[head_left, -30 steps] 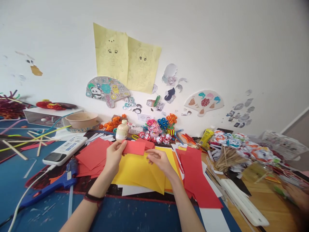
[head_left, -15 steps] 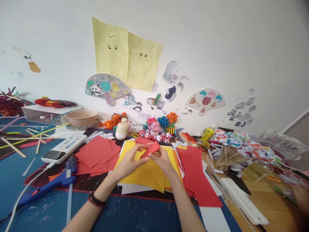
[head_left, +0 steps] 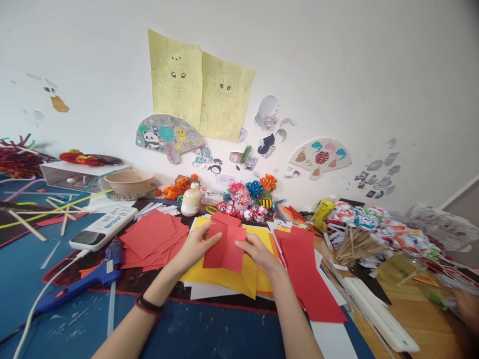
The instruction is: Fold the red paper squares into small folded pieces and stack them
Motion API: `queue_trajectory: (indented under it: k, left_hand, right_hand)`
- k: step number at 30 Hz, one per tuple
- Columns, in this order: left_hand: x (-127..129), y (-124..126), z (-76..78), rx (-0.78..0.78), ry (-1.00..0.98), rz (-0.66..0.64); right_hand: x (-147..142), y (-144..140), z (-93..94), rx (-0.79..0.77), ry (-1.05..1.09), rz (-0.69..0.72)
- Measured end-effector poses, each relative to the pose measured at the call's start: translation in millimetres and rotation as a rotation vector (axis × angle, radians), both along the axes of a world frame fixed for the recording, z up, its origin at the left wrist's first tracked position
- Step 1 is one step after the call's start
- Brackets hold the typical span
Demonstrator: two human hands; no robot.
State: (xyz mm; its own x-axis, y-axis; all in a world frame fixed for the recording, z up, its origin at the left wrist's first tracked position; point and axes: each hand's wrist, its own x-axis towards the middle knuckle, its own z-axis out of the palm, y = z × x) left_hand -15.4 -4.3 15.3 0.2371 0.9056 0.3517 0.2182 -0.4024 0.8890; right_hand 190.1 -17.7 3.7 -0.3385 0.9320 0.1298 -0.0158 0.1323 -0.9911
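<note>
My left hand (head_left: pixel 196 246) and my right hand (head_left: pixel 261 253) both pinch a small red paper sheet (head_left: pixel 225 248), one at each side edge. The sheet hangs open with a fold line down its middle, above a pile of yellow paper (head_left: pixel 230 279). A loose heap of red paper squares (head_left: pixel 151 237) lies just left of my left hand. Long red paper strips (head_left: pixel 305 271) lie right of my right hand. A black band circles my left wrist.
A blue glue gun (head_left: pixel 84 279) and a white remote-like device (head_left: pixel 103 228) lie at the left. A white bottle (head_left: pixel 191 199), paper flowers (head_left: pixel 249 197), a bowl (head_left: pixel 129 182) and sticks (head_left: pixel 352 244) crowd the back. Another person's hand (head_left: pixel 466 305) shows at the far right.
My left hand carried the folded red piece from the left over the yellow paper, my right hand joined it, and the piece has been spread open between both hands.
</note>
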Motion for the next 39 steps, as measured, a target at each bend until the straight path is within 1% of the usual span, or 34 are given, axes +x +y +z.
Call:
queue_trajectory:
  k: [1, 3, 5, 6, 9, 12, 17, 22, 28, 35, 39]
  left_hand:
    - [-1, 0, 1.2, -0.014, 0.008, -0.004]
    - [-2, -1, 3.2, -0.082, 0.007, -0.063]
    - [-3, -2, 4.2, -0.128, 0.023, -0.078]
    - [-3, -3, 4.4, -0.131, 0.045, -0.081]
    - [-1, -3, 4.0, -0.092, 0.088, -0.102]
    - [1, -3, 2.7, -0.078, 0.093, -0.133]
    - [2, -2, -0.9, -0.063, 0.116, -0.147]
    - [6, -3, -4.8, 0.004, 0.132, -0.125]
    - [11, -7, -3.0, 0.076, 0.034, -0.108]
    - [14, -13, -1.1, 0.080, -0.048, -0.087]
    - [16, -9, -7.4, 0.048, -0.045, -0.050]
  right_hand:
    - [-1, 0, 0.0, -0.001, -0.023, -0.007]
    - [-2, -1, 0.1, 0.028, -0.069, -0.072]
    - [-3, 0, 0.7, 0.077, -0.122, -0.147]
    - [-4, 0, 1.2, 0.099, -0.151, -0.161]
    - [-6, 0, 3.0, 0.143, -0.211, -0.108]
    - [-9, 0, 3.8, 0.174, -0.221, -0.050]
    - [-12, -1, 3.0, 0.177, -0.205, -0.020]
    - [-15, -3, 5.3, 0.183, -0.184, -0.032]
    - [-16, -4, 5.9, 0.164, -0.097, -0.072]
    - [-16, -4, 3.1, 0.157, -0.032, -0.103]
    - [-11, 1, -1.0, 0.173, -0.075, -0.146]
